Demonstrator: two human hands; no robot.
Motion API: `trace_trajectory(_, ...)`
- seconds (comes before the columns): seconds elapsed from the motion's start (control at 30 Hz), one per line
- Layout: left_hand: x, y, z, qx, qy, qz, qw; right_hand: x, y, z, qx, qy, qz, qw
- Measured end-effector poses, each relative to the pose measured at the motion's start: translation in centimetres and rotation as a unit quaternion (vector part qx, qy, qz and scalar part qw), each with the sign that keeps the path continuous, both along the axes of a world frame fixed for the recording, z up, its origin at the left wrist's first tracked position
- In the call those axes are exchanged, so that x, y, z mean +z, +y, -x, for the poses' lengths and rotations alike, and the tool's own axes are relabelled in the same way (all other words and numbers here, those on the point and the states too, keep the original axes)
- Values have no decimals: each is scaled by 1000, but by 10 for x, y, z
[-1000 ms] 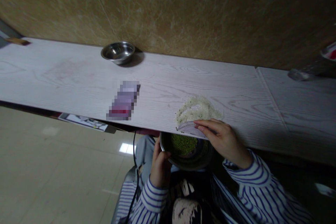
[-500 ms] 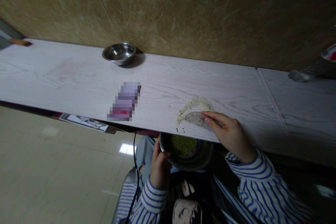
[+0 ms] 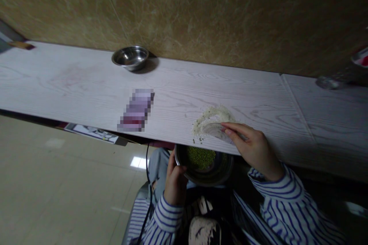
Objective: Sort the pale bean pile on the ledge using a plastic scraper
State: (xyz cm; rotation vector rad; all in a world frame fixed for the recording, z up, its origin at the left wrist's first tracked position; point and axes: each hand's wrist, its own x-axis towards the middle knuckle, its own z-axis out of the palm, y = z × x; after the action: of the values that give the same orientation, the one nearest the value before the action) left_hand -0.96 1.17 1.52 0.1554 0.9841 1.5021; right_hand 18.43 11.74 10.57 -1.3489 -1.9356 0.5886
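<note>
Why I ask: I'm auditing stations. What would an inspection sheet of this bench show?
Surface: white wood-grain table, with a seam at right.
Job's things: white grains with dark specks, spread on the table; green mung beans in a dark bowl below the table edge.
Clutter: steel bowl; pixelated flat object.
Grips: left grip holds the dark bowl's rim; right grip holds a curved pale piece against the grains.
Cables: black cable hanging below the table.
Surroundings: marbled wall; tiled floor.

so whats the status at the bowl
Left grip on metal bowl rim, green beans inside. Right grip on curved scraper at white grains. Nothing in the way.
</note>
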Motion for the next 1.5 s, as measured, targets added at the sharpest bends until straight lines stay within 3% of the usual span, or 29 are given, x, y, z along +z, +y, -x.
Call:
trace_trajectory(0.57, -3, 0, -2, 9, -2, 5, 1000, -9, -11, -8, 8, -4, 30, 1000)
trace_trajectory(1.07, 1, 1, -3, 11, -6, 12, 1000, -6, -15, -7, 18, 2, 36, 999)
trace_trajectory(1.3, 7, 0, -3, -5, 2, 6, 1000, -11, -12, -5, 10, -2, 35, 999)
trace_trajectory(1.5, 2, -1, -3, 12, -2, 3, 1000, -8, -7, -1, 32, 7, 31, 999)
